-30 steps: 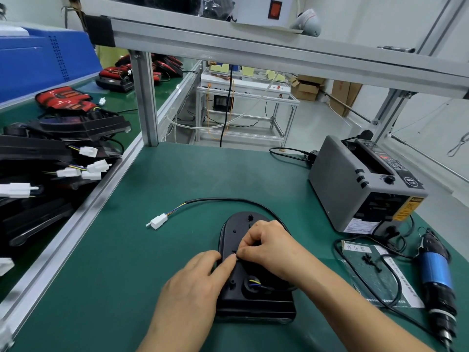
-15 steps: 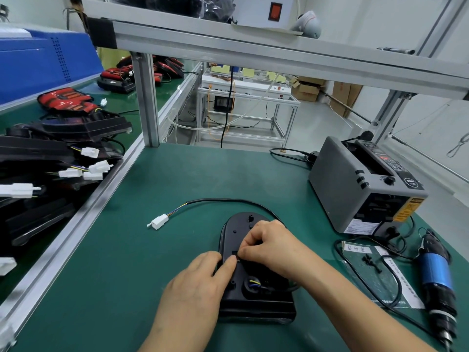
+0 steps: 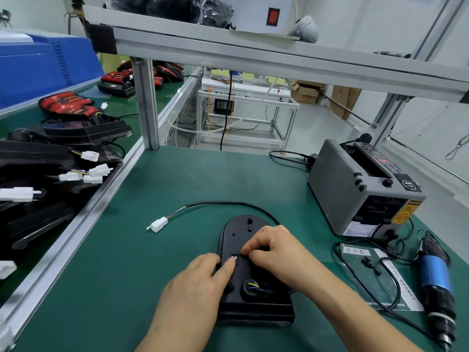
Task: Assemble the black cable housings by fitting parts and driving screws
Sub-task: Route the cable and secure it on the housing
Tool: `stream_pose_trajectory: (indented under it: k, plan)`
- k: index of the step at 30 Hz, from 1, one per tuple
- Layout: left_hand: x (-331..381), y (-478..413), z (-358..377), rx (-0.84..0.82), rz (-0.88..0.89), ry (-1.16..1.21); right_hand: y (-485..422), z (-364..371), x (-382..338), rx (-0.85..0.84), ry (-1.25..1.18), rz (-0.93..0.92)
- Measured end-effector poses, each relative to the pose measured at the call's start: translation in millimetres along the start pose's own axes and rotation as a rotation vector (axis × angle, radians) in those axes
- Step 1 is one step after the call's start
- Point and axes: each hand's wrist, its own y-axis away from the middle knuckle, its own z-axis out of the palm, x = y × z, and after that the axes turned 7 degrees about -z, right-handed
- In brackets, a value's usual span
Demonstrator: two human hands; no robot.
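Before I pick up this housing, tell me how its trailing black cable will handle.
The black cable lies in a loose curve across the green mat, so it will probably flop and drag. Its white connector sits free at the end and may swing or snag. Its other end seems to run to the black housing, so it should follow.

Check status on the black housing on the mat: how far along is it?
Done: the cable with its white connector already runs out of the black housing, with wires showing in its round opening. In hand: the right hand pinches a small part at the housing's middle while the left hand presses a finger beside it. Left: driving screws; the electric screwdriver lies untouched at the right.
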Motion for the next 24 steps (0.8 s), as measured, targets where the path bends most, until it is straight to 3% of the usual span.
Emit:
stream_pose_trajectory:
  k: [15,24]
  plan:
    - [-7.1,-6.2,1.2,0.064,0.071,0.046,22.3,9.6,14.7,0.163,0.015,-0.091]
    - [-2.6,-6.4,-1.0,0.063,0.095,-0.063,24.3,12.7,16.5,0.202,0.024,-0.116]
